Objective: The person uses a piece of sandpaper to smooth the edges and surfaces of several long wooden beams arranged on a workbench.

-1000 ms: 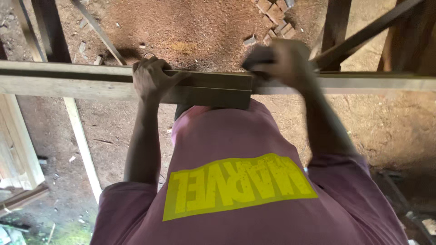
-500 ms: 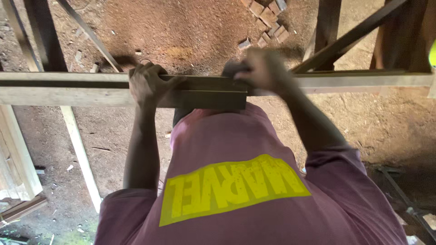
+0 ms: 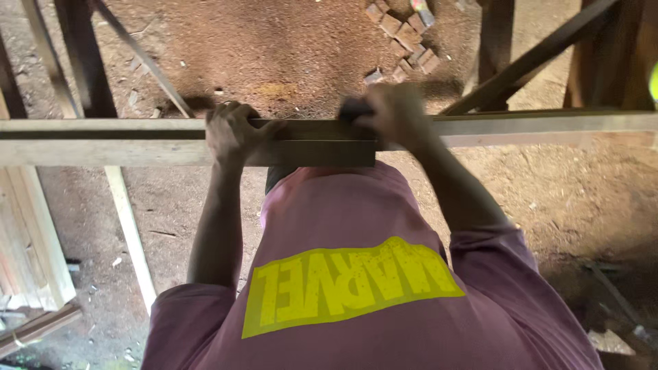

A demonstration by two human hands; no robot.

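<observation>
A long pale wooden beam (image 3: 103, 140) runs level across the view, high above a dirt floor. A shorter, darker piece of wood (image 3: 322, 152) lies flat against its near face. My left hand (image 3: 232, 133) is clamped over the beam's top at the short piece's left end. My right hand (image 3: 397, 113) is closed on the beam's top near the short piece's right end, with a small dark object (image 3: 353, 109) in its grip; I cannot tell what that object is. My pink shirt with a yellow print fills the lower view.
Dark slanted timbers (image 3: 541, 58) cross at the upper right and dark posts (image 3: 82, 62) stand at the upper left. A pale plank (image 3: 133, 236) and stacked boards (image 3: 31, 240) lie on the left. Bricks (image 3: 404, 34) sit on the dirt floor (image 3: 274, 48) below.
My right hand has slid left along the beam, closer to the short piece's end. My left hand has kept its grip in place.
</observation>
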